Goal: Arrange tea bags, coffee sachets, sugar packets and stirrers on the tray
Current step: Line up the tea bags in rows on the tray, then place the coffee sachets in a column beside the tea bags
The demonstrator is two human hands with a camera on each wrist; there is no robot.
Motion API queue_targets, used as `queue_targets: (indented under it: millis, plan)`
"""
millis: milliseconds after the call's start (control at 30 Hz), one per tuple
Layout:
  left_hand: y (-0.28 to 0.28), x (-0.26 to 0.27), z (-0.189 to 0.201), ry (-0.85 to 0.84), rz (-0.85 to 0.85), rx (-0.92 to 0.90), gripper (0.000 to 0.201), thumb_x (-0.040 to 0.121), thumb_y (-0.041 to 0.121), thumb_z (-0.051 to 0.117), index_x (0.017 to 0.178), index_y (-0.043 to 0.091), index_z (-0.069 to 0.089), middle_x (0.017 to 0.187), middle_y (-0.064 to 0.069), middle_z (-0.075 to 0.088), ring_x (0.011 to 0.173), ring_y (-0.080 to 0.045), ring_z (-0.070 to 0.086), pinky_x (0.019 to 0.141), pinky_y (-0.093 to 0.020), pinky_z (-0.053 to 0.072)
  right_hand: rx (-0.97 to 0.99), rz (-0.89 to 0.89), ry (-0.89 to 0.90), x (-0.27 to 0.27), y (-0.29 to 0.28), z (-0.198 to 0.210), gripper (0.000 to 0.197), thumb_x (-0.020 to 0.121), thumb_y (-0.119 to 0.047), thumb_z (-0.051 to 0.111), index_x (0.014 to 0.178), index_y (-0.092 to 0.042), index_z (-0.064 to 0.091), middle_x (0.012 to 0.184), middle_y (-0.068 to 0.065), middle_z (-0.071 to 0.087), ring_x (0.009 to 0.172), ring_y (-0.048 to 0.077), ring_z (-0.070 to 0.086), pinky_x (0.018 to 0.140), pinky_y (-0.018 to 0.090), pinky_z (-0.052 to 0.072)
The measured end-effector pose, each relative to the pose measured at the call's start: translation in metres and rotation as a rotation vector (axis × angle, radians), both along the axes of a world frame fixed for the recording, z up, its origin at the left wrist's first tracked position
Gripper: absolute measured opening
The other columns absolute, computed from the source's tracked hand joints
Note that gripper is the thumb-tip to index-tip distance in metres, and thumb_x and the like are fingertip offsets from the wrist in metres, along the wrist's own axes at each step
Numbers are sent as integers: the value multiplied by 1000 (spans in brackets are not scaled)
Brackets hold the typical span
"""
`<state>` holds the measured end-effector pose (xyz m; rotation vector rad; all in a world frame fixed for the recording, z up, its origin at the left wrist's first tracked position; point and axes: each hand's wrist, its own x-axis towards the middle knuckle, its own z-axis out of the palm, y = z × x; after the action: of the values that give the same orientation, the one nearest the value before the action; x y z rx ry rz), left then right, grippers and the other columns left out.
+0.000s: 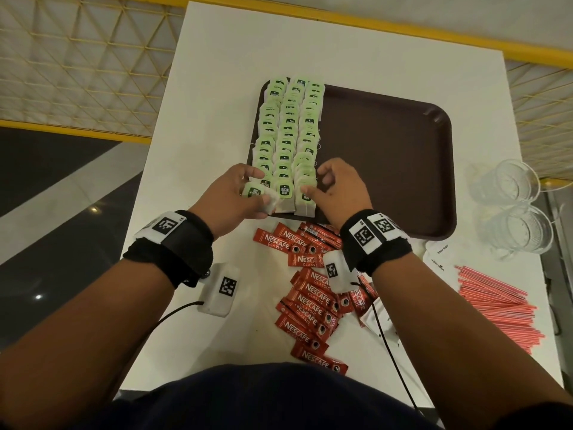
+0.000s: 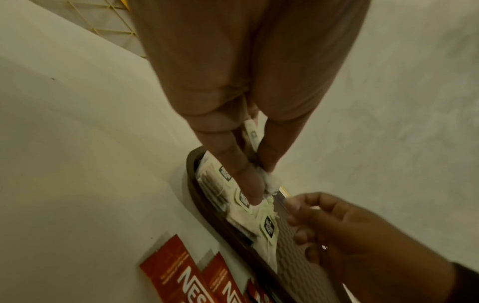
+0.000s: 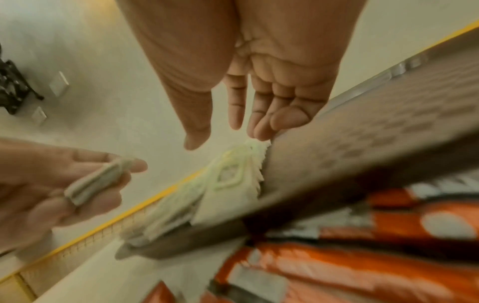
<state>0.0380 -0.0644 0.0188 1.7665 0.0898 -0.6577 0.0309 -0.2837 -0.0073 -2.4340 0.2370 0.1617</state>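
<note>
Three rows of green-tagged tea bags point(image 1: 288, 131) fill the left part of the brown tray point(image 1: 387, 166). At the tray's near left corner my left hand point(image 1: 259, 187) pinches a small stack of tea bags point(image 1: 270, 205). The right wrist view shows that stack point(image 3: 98, 182) between thumb and fingers. My right hand point(image 1: 319, 184) hovers at the near end of the right row, fingers relaxed, thumb touching the front tea bag point(image 1: 305, 197). It holds nothing. Red coffee sachets point(image 1: 310, 293) lie loose on the table in front of the tray, partly under my right wrist.
White sugar packets point(image 1: 440, 256) and a heap of pink stirrers point(image 1: 496, 305) lie to the right on the white table point(image 1: 217, 72). Two glass cups point(image 1: 514, 206) stand right of the tray. The tray's right part is bare. A yellow mesh railing point(image 1: 77, 72) borders the table.
</note>
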Motion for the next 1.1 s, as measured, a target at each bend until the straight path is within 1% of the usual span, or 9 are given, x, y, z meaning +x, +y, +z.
queue_targets:
  millis: [133,233,367,433,600,733,967,1033,1100]
  plan:
    - [-6,4,2,-58,-101,65,56,83,10,76,128,16,44,86,0,73,70,-14,72,65,-26,59,139,150,30,1,15,19,19,90,-39,63,98,-22,67,91,-9,63,76,-1,55,65,16,40]
    - [-12,6,0,-124,-187,144,58,80,9,78,127,20,44,55,12,63,53,-6,62,66,-31,59,199,267,137,2,26,19,12,89,-27,68,97,-19,70,84,-11,63,72,-2,55,67,16,42]
    - [-14,10,-3,-177,-190,212,66,72,20,86,123,27,46,96,-1,66,77,-20,69,75,-36,59,299,137,191,0,25,12,6,86,-18,71,92,-15,70,78,-5,65,70,5,59,70,23,51]
    - [-13,10,-6,-173,-182,196,65,71,20,86,122,25,45,103,-6,66,82,-20,72,79,-39,60,388,55,220,-2,24,12,8,86,-17,71,92,-12,69,82,6,70,70,10,63,69,24,55]
    - [-5,10,-13,-223,-124,259,46,82,22,78,117,23,48,104,-2,64,89,-19,67,80,-38,58,444,-160,242,-1,24,2,9,85,-9,73,90,-8,66,84,14,71,61,12,67,56,20,55]
    - [2,6,-19,-233,-112,283,35,85,31,74,112,23,52,99,1,65,85,-18,66,80,-41,57,425,-260,252,2,28,-5,10,84,-9,73,83,-12,63,78,9,71,59,12,69,58,23,59]
    - [3,-2,-19,-299,-166,353,18,89,29,69,103,23,58,93,7,64,81,-13,61,74,-29,53,160,-164,181,1,27,0,17,82,-26,75,82,-14,63,76,1,69,70,18,70,71,37,61]
    - [1,-7,-17,-330,-212,383,15,91,26,67,102,21,59,93,9,62,82,-9,59,72,-20,48,103,-105,159,-4,19,11,17,85,-30,72,83,-16,62,79,0,68,76,18,67,74,37,59]
    - [-3,-16,-14,-352,-280,390,10,91,24,66,100,20,61,95,7,64,86,-9,60,75,-19,47,43,-30,181,-14,8,23,15,87,-32,69,86,-18,62,81,-3,66,77,15,65,73,34,57]
